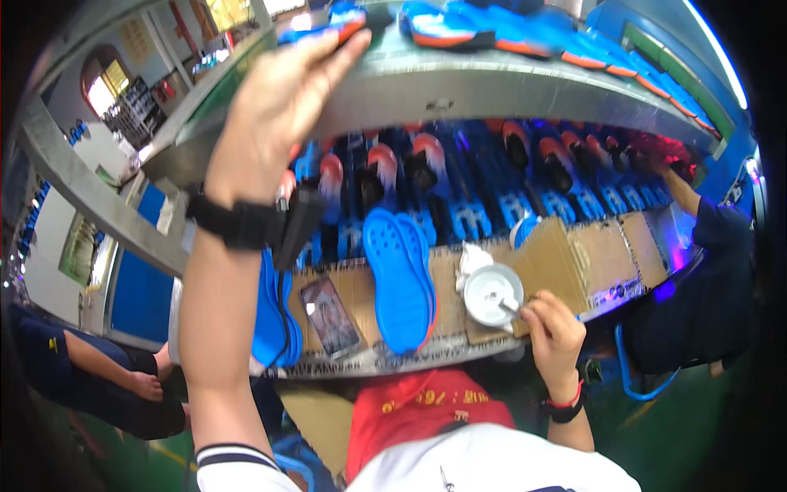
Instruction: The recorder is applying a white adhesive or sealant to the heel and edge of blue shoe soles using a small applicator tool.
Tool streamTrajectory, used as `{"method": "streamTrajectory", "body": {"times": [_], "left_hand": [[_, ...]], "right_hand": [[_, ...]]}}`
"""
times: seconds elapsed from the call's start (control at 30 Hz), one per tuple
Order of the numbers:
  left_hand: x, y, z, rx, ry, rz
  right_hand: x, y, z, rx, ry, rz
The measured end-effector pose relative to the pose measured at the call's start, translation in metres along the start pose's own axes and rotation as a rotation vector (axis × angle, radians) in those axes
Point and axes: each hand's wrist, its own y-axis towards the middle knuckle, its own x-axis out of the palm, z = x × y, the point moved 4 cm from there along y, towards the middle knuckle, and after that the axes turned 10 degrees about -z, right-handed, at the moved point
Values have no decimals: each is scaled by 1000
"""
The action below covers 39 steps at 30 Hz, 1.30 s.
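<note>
My left hand [287, 94] is raised to the upper shelf, its fingers stretched out. Its fingertips are at the orange end of a blue shoe sole [316, 31], and I see no firm grip. Low on the right, my right hand [554, 330] pinches the thin handle of a small brush [510, 305]. The brush leans into a white bowl [470, 305], where its tip is hard to make out. Left of the bowl, a pair of blue soles [398, 283] lies overlapped on the cardboard, the upper one perforated at its far end.
More blue soles [275, 324] and a phone [329, 318] lie to the left. Crumpled white tissue [474, 261] touches the bowl. Shoe uppers [381, 168] fill the conveyor below the metal shelf [443, 98]. Co-workers' arms show at right [682, 193] and left [115, 365].
</note>
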Motion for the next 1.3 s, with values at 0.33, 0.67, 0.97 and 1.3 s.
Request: {"method": "streamTrajectory", "body": {"times": [0.33, 0.67, 0.97, 1.3], "left_hand": [[31, -196, -110, -347, 1236, 126], [-17, -291, -205, -823, 633, 240], [21, -286, -176, -504, 2, 469], [48, -271, -196, -380, 123, 364]], "right_hand": [[22, -10, 11, 33, 9, -54], [40, -12, 1, 54, 20, -152], [41, -14, 10, 81, -1, -175], [41, -13, -6, 56, 64, -209]]}}
